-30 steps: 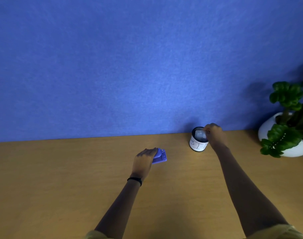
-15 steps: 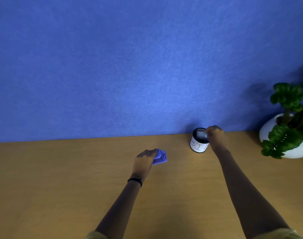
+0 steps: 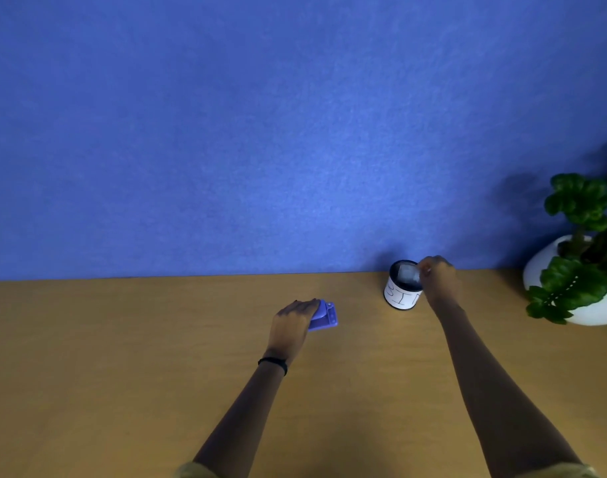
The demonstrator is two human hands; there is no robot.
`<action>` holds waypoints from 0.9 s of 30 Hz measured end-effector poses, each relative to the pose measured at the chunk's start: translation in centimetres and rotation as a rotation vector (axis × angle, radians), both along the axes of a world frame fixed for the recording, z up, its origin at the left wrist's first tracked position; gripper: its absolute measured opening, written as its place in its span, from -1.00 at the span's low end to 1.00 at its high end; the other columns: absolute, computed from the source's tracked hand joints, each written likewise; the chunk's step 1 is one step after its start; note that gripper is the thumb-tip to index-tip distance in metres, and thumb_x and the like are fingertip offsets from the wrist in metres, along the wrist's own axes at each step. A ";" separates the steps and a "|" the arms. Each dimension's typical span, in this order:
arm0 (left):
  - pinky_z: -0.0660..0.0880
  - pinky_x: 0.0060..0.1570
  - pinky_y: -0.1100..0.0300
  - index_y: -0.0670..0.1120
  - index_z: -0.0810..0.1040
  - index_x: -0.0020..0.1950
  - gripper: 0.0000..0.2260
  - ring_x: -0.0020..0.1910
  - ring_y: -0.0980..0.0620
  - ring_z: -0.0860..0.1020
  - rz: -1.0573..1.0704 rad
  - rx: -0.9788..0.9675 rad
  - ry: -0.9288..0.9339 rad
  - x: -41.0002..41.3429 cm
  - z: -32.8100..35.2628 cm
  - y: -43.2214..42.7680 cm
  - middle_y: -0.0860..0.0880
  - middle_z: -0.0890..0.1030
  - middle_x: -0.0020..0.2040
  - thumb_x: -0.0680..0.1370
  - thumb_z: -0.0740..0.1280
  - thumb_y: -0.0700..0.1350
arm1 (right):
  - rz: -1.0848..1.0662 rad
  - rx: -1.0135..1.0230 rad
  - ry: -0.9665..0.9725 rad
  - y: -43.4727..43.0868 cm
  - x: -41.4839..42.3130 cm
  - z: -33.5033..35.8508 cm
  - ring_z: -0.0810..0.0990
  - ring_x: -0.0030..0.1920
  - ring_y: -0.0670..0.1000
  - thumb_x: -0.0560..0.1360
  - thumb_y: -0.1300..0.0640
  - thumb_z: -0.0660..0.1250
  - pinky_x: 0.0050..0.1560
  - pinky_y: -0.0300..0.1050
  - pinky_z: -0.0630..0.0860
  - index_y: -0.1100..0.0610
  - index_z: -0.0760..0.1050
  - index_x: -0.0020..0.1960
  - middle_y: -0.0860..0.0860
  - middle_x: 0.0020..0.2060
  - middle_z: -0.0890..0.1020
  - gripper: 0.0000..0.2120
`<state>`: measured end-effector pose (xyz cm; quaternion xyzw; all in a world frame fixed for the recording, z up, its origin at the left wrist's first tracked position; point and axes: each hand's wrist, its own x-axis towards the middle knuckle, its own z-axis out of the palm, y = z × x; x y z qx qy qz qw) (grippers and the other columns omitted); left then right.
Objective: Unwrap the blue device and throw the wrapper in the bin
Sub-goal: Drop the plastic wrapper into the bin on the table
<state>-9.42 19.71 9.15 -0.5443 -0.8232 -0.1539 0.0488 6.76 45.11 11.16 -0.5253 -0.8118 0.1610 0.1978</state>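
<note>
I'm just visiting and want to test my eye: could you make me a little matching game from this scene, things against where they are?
Things:
1. blue device
2. wrapper
3. potted plant
4. bin

Places:
A. far right of the table
B. at the bin's mouth, by the right hand
C. under the left hand
D. by the wall, labelled in black letters

Pairs: 1-C, 2-B, 3-A, 4-D

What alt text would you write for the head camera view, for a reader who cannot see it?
The person's right hand holds a clear wrapper over the mouth of a small white bin at the back of a wooden table. The left hand rests on the blue device; a potted plant stands at far right.
</note>
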 end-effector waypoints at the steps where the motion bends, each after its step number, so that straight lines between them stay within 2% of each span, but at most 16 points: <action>1: 0.43 -0.49 0.31 -0.09 0.64 -0.04 -0.61 -0.36 0.02 0.61 0.005 -0.004 0.008 0.0 0.1 -0.2 0.01 0.68 -0.31 0.18 0.53 -0.35 | -0.014 0.015 0.016 -0.1 0.0 0.0 0.48 -0.24 0.17 0.44 0.38 0.15 -0.25 -0.11 0.34 0.24 0.57 -0.13 0.19 -0.10 0.58 -0.78; 4: 0.42 -0.48 0.29 -0.08 0.63 0.00 -0.62 -0.33 0.03 0.61 0.025 -0.025 0.001 0.1 0.4 -0.6 0.01 0.68 -0.28 0.23 0.51 -0.33 | -0.005 0.011 -0.016 -0.4 0.0 0.0 0.49 -0.24 0.18 0.43 0.40 0.15 -0.24 -0.11 0.35 0.25 0.56 -0.14 0.20 -0.09 0.57 -0.78; 6: 0.38 -0.47 0.30 -0.06 0.62 0.00 -0.64 -0.33 0.03 0.60 0.036 -0.028 -0.011 0.3 0.5 -1.0 0.01 0.67 -0.28 0.26 0.48 -0.33 | -0.043 0.024 0.033 -0.8 0.1 0.1 0.51 -0.21 0.22 0.45 0.39 0.15 -0.24 -0.09 0.35 0.26 0.55 -0.13 0.22 -0.06 0.56 -0.80; 10: 0.29 -0.48 0.33 -0.05 0.62 -0.04 -0.65 -0.38 0.03 0.58 0.043 -0.022 -0.009 0.9 1.1 -1.4 0.02 0.65 -0.32 0.24 0.49 -0.33 | -0.204 0.032 0.312 -2.0 0.2 0.6 0.56 -0.13 0.28 0.50 0.28 0.21 -0.17 0.03 0.46 0.24 0.52 -0.10 0.18 0.04 0.53 -0.89; 12: 0.22 -0.47 0.36 -0.04 0.63 -0.07 -0.64 -0.42 0.05 0.56 0.041 -0.011 0.004 1.2 1.5 -1.4 0.03 0.63 -0.38 0.21 0.51 -0.32 | -0.277 0.008 0.479 -2.7 0.3 0.9 0.58 -0.10 0.28 0.49 0.27 0.24 -0.15 0.05 0.47 0.25 0.51 -0.09 0.20 0.02 0.56 -0.91; 16: 0.29 -0.48 0.36 -0.03 0.63 -0.07 -0.63 -0.41 0.05 0.56 0.028 0.027 0.016 1.8 2.2 -1.5 0.05 0.63 -0.37 0.20 0.52 -0.32 | -0.419 -0.197 0.765 -4.1 0.5 1.1 0.61 -0.06 0.23 0.46 0.26 0.29 -0.12 -0.04 0.51 0.29 0.51 -0.03 0.27 -0.05 0.65 -0.87; 18: 0.40 -0.47 0.34 -0.05 0.64 -0.06 -0.62 -0.38 0.03 0.58 0.007 0.057 0.016 2.2 2.3 -1.4 0.04 0.65 -0.34 0.19 0.53 -0.33 | -0.406 -0.361 0.904 -5.0 0.7 0.7 0.60 -0.16 0.18 0.47 0.29 0.30 -0.32 -0.03 0.59 0.27 0.49 -0.08 0.29 -0.10 0.61 -0.95; 19: 0.44 -0.45 0.32 -0.05 0.64 -0.05 -0.62 -0.37 0.02 0.59 -0.007 0.076 0.010 2.5 2.4 -1.5 0.04 0.66 -0.32 0.20 0.53 -0.33 | -0.373 -0.457 0.983 -5.8 0.9 0.6 0.56 -0.23 0.14 0.48 0.32 0.28 -0.44 -0.07 0.56 0.21 0.44 -0.15 0.26 -0.13 0.57 -0.93; 20: 0.45 -0.44 0.32 -0.06 0.64 -0.04 -0.63 -0.35 0.02 0.60 -0.018 0.094 0.002 2.7 2.5 -1.6 0.04 0.67 -0.30 0.20 0.53 -0.33 | -0.334 -0.545 1.043 -6.5 1.1 0.3 0.53 -0.30 0.11 0.50 0.35 0.26 -0.46 -0.09 0.50 0.14 0.39 -0.22 0.23 -0.14 0.53 -0.83; 22: 0.46 -0.43 0.33 -0.06 0.65 -0.04 -0.62 -0.34 0.03 0.62 -0.036 0.114 -0.009 3.4 2.8 -1.8 0.04 0.68 -0.28 0.19 0.54 -0.32 | -0.276 -0.665 1.061 -8.2 1.7 -0.2 0.52 -0.35 0.07 0.52 0.36 0.23 -0.39 -0.11 0.46 0.08 0.32 -0.26 0.20 -0.18 0.53 -0.74; 27: 0.51 -0.37 0.35 -0.05 0.67 -0.04 -0.56 -0.26 0.07 0.66 -0.067 0.129 0.024 4.6 3.5 -2.2 0.08 0.71 -0.19 0.12 0.57 -0.29 | -0.200 -0.814 0.981 -12.1 2.2 -1.0 0.61 -0.45 0.03 0.49 0.39 0.24 -0.50 -0.20 0.53 0.20 0.41 -0.14 0.18 -0.26 0.61 -0.88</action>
